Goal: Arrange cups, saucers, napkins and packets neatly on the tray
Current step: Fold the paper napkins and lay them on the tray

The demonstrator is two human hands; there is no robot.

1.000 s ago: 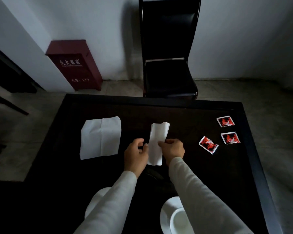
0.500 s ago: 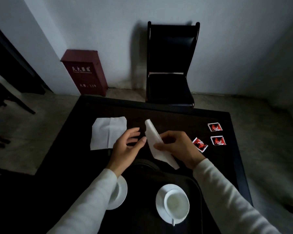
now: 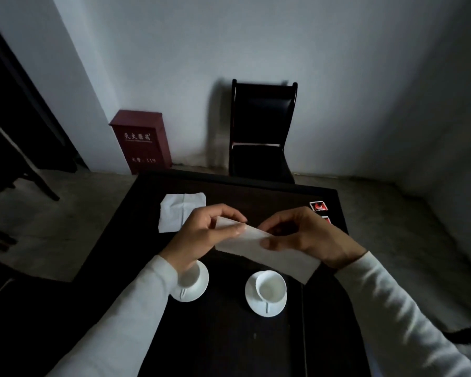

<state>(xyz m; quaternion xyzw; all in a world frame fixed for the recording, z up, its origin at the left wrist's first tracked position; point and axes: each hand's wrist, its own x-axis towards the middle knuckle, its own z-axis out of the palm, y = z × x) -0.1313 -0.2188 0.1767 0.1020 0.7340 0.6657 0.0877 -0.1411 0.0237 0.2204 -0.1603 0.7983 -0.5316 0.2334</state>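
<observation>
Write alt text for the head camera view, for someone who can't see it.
A left hand and right hand hold a white folded napkin above a dark table. Nearer the viewer stand two white cups on saucers; a second napkin and red packets lie farther back.

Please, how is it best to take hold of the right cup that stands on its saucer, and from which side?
Take the right cup by its thin handle, coming from the near side: the handle points straight toward the person and lies over the saucer. The cup stands upright and open, so a pinch of thumb and finger there should lift it level.
</observation>
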